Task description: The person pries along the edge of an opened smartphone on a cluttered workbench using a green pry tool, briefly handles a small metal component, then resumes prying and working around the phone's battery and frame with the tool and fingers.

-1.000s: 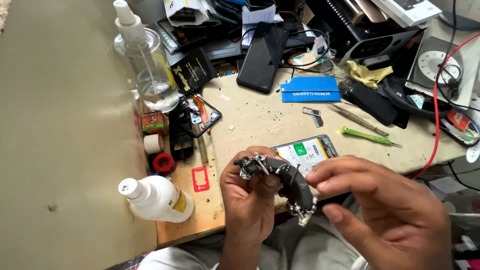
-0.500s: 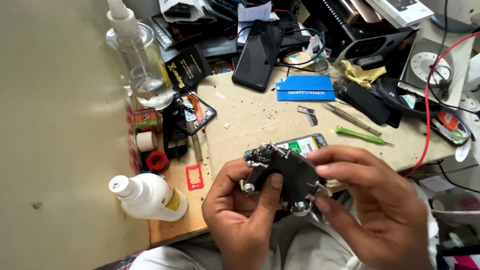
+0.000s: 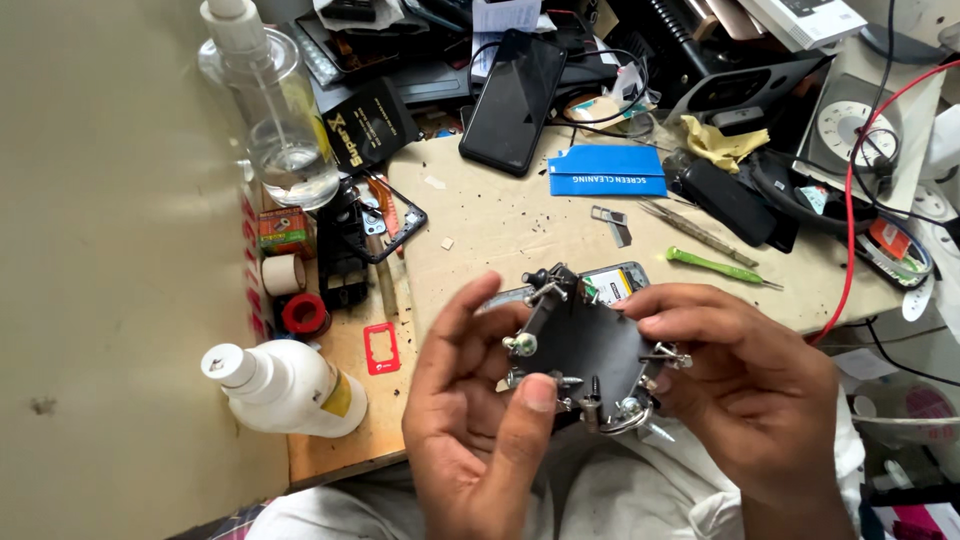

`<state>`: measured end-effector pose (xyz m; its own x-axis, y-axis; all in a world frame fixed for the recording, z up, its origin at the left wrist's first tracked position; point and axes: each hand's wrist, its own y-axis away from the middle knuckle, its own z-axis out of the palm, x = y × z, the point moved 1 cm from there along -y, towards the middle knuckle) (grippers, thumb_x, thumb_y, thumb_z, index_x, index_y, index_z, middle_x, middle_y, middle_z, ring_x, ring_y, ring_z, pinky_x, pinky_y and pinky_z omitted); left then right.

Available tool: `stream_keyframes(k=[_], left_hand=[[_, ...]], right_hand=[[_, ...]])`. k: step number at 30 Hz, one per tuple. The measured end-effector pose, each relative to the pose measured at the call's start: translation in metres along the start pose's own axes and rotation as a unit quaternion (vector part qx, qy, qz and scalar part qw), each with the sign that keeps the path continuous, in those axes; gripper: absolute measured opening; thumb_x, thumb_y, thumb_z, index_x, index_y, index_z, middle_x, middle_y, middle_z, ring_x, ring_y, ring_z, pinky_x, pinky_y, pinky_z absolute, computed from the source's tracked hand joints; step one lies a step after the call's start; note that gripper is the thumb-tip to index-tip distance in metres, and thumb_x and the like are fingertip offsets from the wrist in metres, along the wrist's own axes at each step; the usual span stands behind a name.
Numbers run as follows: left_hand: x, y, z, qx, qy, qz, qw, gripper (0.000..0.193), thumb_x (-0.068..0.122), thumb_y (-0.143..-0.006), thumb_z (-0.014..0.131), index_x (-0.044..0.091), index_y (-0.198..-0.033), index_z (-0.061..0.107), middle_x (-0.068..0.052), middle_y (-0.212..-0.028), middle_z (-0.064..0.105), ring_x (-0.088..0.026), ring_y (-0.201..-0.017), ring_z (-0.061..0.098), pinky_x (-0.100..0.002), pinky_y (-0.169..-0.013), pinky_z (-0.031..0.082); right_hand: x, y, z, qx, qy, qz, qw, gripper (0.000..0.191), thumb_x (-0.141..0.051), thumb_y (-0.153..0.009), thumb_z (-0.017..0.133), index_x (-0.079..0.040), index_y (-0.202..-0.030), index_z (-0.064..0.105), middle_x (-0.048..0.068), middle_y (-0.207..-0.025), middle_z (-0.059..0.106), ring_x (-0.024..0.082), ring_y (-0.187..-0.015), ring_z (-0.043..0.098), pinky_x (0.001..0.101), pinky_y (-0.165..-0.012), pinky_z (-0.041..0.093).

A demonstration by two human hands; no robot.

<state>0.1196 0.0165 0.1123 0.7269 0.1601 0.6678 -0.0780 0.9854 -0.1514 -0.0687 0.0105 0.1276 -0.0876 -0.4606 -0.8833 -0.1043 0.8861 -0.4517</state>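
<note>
Both hands hold a black plate-shaped clamp fixture [image 3: 585, 345] with several metal screws and knobs around its rim, raised above the near edge of the workbench. My left hand [image 3: 475, 420] grips its left and lower side, thumb pressed on the bottom edge. My right hand [image 3: 745, 385] holds the right rim, fingers curled over the top. Just behind the fixture lies an opened phone [image 3: 612, 282] with its inner parts showing, partly hidden by it.
White squeeze bottle [image 3: 285, 385] lies at the left. Clear glass dispenser bottle [image 3: 270, 120] stands far left. Black phone [image 3: 513, 100], blue card [image 3: 607, 171], green-handled tool [image 3: 715, 266], tweezers [image 3: 690, 228] and red cable [image 3: 850, 210] lie about the cluttered bench [image 3: 500, 230].
The fixture has been turned from edge-on to face up, its flat black side now toward me. My left thumb has shifted onto its lower edge. The view has drifted slightly.
</note>
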Motion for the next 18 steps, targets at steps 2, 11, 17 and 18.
stream_keyframes(k=[2,11,17,18], left_hand=[[0.003,0.001,-0.001,-0.019,0.031,0.005,0.999,0.066,-0.007,-0.092,0.057,-0.005,-0.153,0.034,-0.025,-0.136,0.058,-0.026,-0.124,0.062,-0.042,-0.099,0.060],[-0.002,0.007,-0.001,-0.010,-0.026,0.033,0.999,0.038,-0.013,-0.092,0.057,-0.006,-0.128,0.046,-0.032,-0.140,0.062,-0.026,-0.121,0.068,-0.038,-0.103,0.056],[-0.005,0.007,-0.003,-0.016,-0.143,0.076,0.987,0.027,-0.012,-0.090,0.066,-0.004,-0.113,0.056,-0.031,-0.142,0.063,-0.024,-0.123,0.069,-0.036,-0.107,0.054],[-0.005,0.006,-0.002,-0.026,-0.165,0.091,0.982,0.024,-0.011,-0.090,0.067,-0.004,-0.111,0.059,-0.031,-0.142,0.062,-0.024,-0.124,0.069,-0.036,-0.110,0.054]], right_hand=[[0.003,0.001,-0.001,0.008,-0.012,0.010,1.000,0.039,0.021,-0.084,0.066,0.008,-0.121,0.064,0.027,-0.133,0.063,0.029,-0.129,0.065,0.0377,-0.106,0.057],[0.018,0.007,-0.008,0.050,-0.028,0.038,0.998,0.032,0.014,-0.090,0.063,0.008,-0.121,0.065,0.028,-0.131,0.067,0.023,-0.114,0.070,0.0259,-0.080,0.059],[0.032,0.006,-0.007,0.065,-0.109,0.047,0.991,0.029,0.012,-0.091,0.066,0.010,-0.120,0.066,0.027,-0.126,0.067,0.023,-0.106,0.071,0.0295,-0.081,0.062],[0.032,0.006,-0.007,0.072,-0.123,0.054,0.988,0.029,0.012,-0.089,0.066,0.009,-0.118,0.066,0.027,-0.125,0.067,0.023,-0.101,0.072,0.0301,-0.075,0.063]])
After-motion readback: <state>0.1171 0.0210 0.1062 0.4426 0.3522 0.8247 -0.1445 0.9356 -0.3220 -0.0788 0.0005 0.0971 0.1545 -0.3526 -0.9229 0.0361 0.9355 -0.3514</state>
